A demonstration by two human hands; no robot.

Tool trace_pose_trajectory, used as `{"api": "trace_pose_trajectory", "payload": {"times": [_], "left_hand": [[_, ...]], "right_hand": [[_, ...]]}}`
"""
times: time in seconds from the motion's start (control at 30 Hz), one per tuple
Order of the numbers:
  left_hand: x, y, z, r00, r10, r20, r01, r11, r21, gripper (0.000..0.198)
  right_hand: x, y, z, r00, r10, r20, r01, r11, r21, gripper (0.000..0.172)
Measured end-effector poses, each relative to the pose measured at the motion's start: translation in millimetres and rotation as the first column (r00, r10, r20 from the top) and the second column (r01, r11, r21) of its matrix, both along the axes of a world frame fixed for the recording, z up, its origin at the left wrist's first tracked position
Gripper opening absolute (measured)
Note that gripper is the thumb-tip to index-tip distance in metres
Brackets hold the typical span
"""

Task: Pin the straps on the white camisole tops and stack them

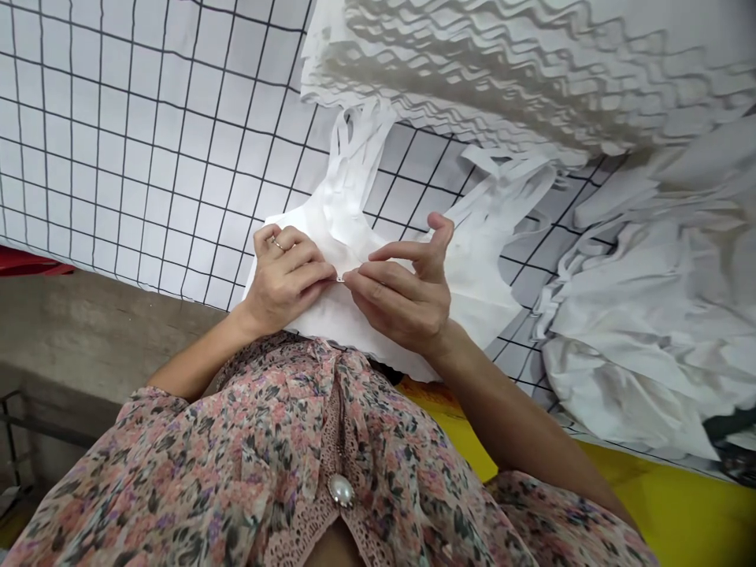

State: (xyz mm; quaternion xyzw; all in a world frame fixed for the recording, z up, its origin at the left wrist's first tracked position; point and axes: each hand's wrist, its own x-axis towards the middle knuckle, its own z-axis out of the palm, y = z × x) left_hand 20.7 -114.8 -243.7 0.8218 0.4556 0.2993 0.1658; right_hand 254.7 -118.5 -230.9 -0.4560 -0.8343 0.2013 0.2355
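Observation:
A white cut fabric piece (490, 276) with strap-like strips lies on the gridded table (147, 157) right in front of me. My left hand (283, 279), with a ring on one finger, pinches a fold of this fabric. My right hand (405, 295) pinches the same fold from the other side, its thumb and forefinger closed and the other fingers raised. The fingertips of both hands meet at one spot on the fold, where something tiny and pale shows; I cannot make out what it is.
A tall stack of white cut pieces (531, 71) with wavy edges stands at the back right. A loose heap of white fabric (643, 315) lies at the right. The table's near edge runs past my floral blouse (265, 457), with a yellow surface (679, 504) below right.

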Motion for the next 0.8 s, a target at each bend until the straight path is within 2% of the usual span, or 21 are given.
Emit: {"api": "trace_pose_trajectory", "payload": {"times": [0.17,0.3,0.4,0.47,0.53,0.6,0.7,0.8], "left_hand": [[-4.0,-0.2,1.3,0.996,-0.031,0.084,0.031,1.0,0.004,0.015],[-5.7,-1.5,1.9,0.999,-0.017,0.041,0.018,1.0,-0.017,0.019],[-6.2,-2.5,1.9,1.0,-0.016,0.024,0.016,0.999,0.03,0.02],[-6.0,-2.3,1.3,0.999,-0.032,0.031,0.03,0.998,0.047,0.018],[-5.4,-1.0,0.7,0.998,-0.033,0.05,0.033,0.999,0.019,0.016],[-4.7,1.3,0.6,0.997,-0.029,0.065,0.031,0.999,-0.027,0.016],[-4.2,4.9,3.3,0.998,-0.033,0.046,0.039,0.992,-0.117,0.019],[-4.5,8.1,8.7,0.999,-0.032,0.039,0.04,0.975,-0.219,0.021]], "right_hand": [[-0.9,0.6,4.9,1.0,0.017,-0.017,-0.016,0.999,0.029,0.017],[-4.0,2.8,4.9,1.0,0.03,0.005,-0.031,0.999,0.044,0.023],[-4.0,4.2,1.8,0.998,0.049,0.029,-0.05,0.998,0.034,0.024],[-2.9,5.4,0.6,0.998,0.063,0.025,-0.065,0.993,0.094,0.022],[-1.9,7.8,1.9,0.996,0.086,0.017,-0.087,0.977,0.195,0.019],[-1.6,12.0,6.4,0.992,0.119,0.032,-0.123,0.964,0.234,0.019],[-1.7,23.1,18.8,0.976,0.2,0.091,-0.208,0.975,0.08,0.026],[0.3,41.8,33.9,0.939,0.323,0.117,-0.314,0.945,-0.086,0.035]]}}
